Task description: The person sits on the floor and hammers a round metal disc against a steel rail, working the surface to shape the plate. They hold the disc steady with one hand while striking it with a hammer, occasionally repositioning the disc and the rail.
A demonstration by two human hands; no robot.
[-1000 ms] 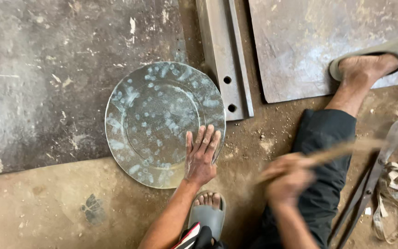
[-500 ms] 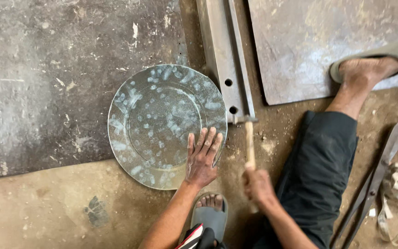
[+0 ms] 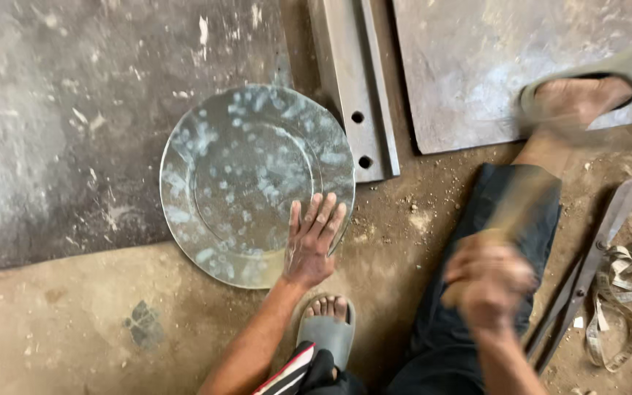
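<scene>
on the dirt floor, centre of view, the round metal disc point(image 3: 246, 179) lies flat, its upper left part over a grey sheet point(image 3: 74, 110), its lower rim on bare earth. left hand point(image 3: 312, 241) is spread, fingers point(image 3: 323, 216) flat and pressing the disc's lower right rim; palm sits just off the edge. right hand point(image 3: 488, 281) is blurred above the dark trouser leg point(image 3: 491, 219); it looks closed round a wooden handle point(image 3: 517, 201), but the tool's head cannot be told. judgement: the step is beating the disc while pinning it. to do it well, keep the left palm weight on the rim so the disc does not skid or ring, land blows well apart from the fingers, and turn the disc between blows rather than reaching across. edges: a steel channel point(image 3: 352, 88) with two holes lies just beside the disc's right rim; a second sheet point(image 3: 491, 66) lies beyond, under the sandalled foot point(image 3: 587, 91). shears point(image 3: 587, 271) and a coiled strap point(image 3: 623, 292) lie at far right, near the swing path. open room: bare earth below and left of the disc; the right side is crowded.
</scene>
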